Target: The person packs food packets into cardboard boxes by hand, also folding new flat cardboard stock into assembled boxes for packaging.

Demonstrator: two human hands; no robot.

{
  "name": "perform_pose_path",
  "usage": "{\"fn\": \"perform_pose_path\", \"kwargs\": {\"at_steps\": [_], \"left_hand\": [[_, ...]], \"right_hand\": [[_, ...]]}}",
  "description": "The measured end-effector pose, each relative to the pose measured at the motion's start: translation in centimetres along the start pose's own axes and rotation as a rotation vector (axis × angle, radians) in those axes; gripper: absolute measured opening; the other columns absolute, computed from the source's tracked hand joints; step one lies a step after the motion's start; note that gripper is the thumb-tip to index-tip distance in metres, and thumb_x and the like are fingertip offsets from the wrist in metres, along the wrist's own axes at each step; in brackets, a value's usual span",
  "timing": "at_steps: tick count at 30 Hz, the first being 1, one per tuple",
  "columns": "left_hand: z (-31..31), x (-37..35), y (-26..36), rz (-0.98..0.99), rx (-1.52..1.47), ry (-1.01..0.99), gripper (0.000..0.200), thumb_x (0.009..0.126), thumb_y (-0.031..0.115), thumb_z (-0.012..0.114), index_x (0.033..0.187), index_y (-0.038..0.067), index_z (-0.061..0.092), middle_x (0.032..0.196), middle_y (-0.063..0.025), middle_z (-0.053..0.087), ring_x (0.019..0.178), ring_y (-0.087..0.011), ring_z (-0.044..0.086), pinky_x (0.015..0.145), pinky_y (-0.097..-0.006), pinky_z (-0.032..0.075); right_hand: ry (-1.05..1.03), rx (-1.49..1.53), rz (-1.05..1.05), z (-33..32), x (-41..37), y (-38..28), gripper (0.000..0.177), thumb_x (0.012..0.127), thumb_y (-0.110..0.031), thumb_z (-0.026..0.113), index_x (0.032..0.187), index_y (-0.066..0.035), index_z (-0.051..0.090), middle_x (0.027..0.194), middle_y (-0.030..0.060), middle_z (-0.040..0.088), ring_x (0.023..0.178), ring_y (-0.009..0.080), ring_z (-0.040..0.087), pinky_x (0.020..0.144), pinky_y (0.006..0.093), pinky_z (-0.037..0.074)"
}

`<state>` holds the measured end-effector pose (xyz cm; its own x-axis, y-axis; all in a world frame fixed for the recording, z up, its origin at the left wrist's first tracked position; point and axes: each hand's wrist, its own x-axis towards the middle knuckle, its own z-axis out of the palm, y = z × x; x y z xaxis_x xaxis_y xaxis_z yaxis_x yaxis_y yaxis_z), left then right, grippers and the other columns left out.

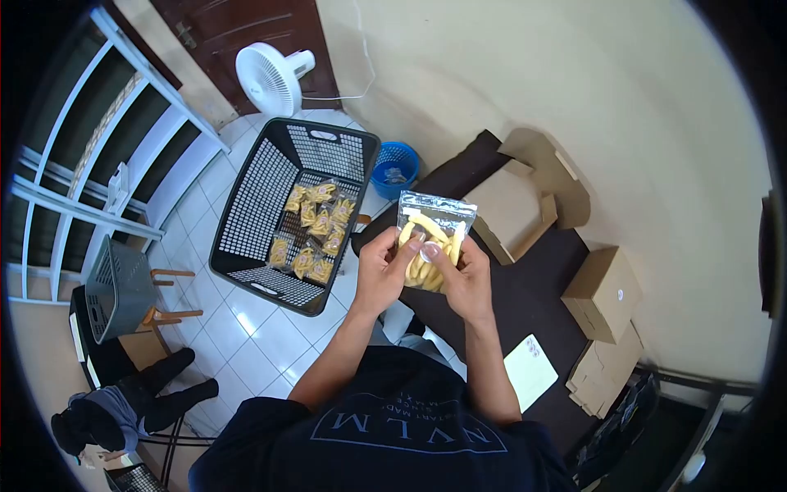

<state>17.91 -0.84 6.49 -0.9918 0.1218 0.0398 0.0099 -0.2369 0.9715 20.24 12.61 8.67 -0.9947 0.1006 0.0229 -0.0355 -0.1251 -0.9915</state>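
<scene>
Plastic pouch (436, 215) of yellow sticks, clamped between my left hand (382, 275) and right hand (469, 283); filled packs (316, 230) already lie in the basket (246, 221); cartons (605, 293) look unfilled.

Shirt (393, 394) print: "NVLM" (small txt below unreadable).

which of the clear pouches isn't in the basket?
The pouch held by the left hand and right hand over the dark table. The other pouches all lie inside the black basket on the floor.
</scene>
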Motion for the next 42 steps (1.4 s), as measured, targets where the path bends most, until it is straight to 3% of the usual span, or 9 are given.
{"fn": "perform_pose_path", "kwargs": {"at_steps": [5,9,16,21,23,27,31,35,42], "left_hand": [[4.1,-2.0,-1.8,-0.149,-0.102,-0.141,0.019,0.096,0.012,0.060,0.107,-0.003,0.063,0.096,-0.0045,0.066,0.086,-0.0071,0.060,0.074,-0.0224,0.049],[6.5,-1.2,-1.3,-0.004,-0.090,-0.272,0.020,0.094,0.008,0.061,0.110,-0.003,0.058,0.101,-0.0072,0.064,0.094,-0.0100,0.060,0.083,-0.0252,0.050],[10.3,1.0,-0.4,-0.026,0.064,-0.275,0.006,0.090,0.001,0.065,0.091,-0.004,0.068,0.079,-0.0050,0.068,0.073,-0.0075,0.062,0.068,-0.0217,0.049],[10.7,-0.4,-2.3,0.042,0.014,-0.275,0.010,0.092,0.005,0.064,0.095,-0.003,0.068,0.082,-0.0055,0.068,0.073,-0.0066,0.060,0.067,-0.0213,0.048],[10.2,-0.7,-3.4,-0.151,-0.246,-0.320,0.014,0.096,0.008,0.059,0.096,-0.003,0.067,0.084,-0.0054,0.067,0.073,-0.0066,0.060,0.067,-0.0209,0.048],[9.8,-2.2,-3.3,0.041,0.153,-0.257,0.016,0.099,0.010,0.053,0.092,0.000,0.063,0.080,-0.0021,0.064,0.073,-0.0039,0.058,0.066,-0.0198,0.047],[8.5,-4.3,-3.0,0.101,0.393,-0.491,0.015,0.099,0.012,0.052,0.090,0.001,0.058,0.072,-0.0025,0.061,0.067,-0.0072,0.058,0.062,-0.0248,0.046],[7.9,-5.8,-4.3,0.091,0.486,-0.488,0.018,0.099,0.013,0.051,0.086,0.000,0.056,0.067,-0.0073,0.056,0.062,-0.0119,0.054,0.058,-0.0294,0.043],[5.6,-5.6,-5.7,-0.018,0.442,-0.378,0.029,0.100,0.019,0.053,0.079,0.001,0.056,0.067,-0.0015,0.055,0.063,-0.0052,0.050,0.055,-0.0267,0.040]], "right_hand": [[-0.092,0.149,0.036,-7.0,-3.4,0.0,0.030,0.094,-0.006,0.062,0.122,0.004,0.058,0.101,0.0052,0.067,0.088,0.0088,0.061,0.077,0.0251,0.050],[0.023,0.153,0.053,-9.7,-5.8,-0.6,0.025,0.094,-0.005,0.061,0.118,0.004,0.059,0.101,0.0062,0.067,0.088,0.0097,0.063,0.078,0.0250,0.051],[0.084,0.170,0.039,-11.9,-7.7,-1.1,0.022,0.093,-0.003,0.062,0.114,0.004,0.058,0.099,0.0068,0.068,0.087,0.0103,0.065,0.077,0.0252,0.053],[0.061,0.223,0.007,-13.1,-9.1,0.3,0.020,0.092,-0.003,0.062,0.111,0.003,0.059,0.099,0.0068,0.068,0.087,0.0099,0.064,0.077,0.0260,0.053],[0.054,0.189,0.009,-13.4,-9.4,1.5,0.020,0.092,-0.003,0.062,0.111,0.002,0.060,0.099,0.0064,0.068,0.088,0.0098,0.063,0.077,0.0260,0.053],[-0.121,0.083,0.123,-14.0,-10.2,1.2,0.019,0.092,-0.003,0.064,0.110,0.003,0.063,0.097,0.0048,0.067,0.089,0.0091,0.061,0.079,0.0254,0.051],[-0.084,0.039,0.100,-15.0,-9.3,1.5,0.018,0.094,-0.008,0.061,0.108,0.004,0.063,0.096,0.0056,0.067,0.089,0.0103,0.061,0.080,0.0256,0.049],[-0.125,-0.421,0.025,-13.1,-8.6,1.0,0.013,0.092,-0.009,0.062,0.093,0.003,0.064,0.076,0.0072,0.067,0.070,0.0087,0.062,0.063,0.0256,0.049],[-0.099,-0.436,-0.067,-9.5,-7.9,2.6,0.016,0.089,-0.011,0.058,0.083,0.004,0.055,0.070,0.0211,0.060,0.064,0.0336,0.062,0.059,0.0396,0.046]]}}
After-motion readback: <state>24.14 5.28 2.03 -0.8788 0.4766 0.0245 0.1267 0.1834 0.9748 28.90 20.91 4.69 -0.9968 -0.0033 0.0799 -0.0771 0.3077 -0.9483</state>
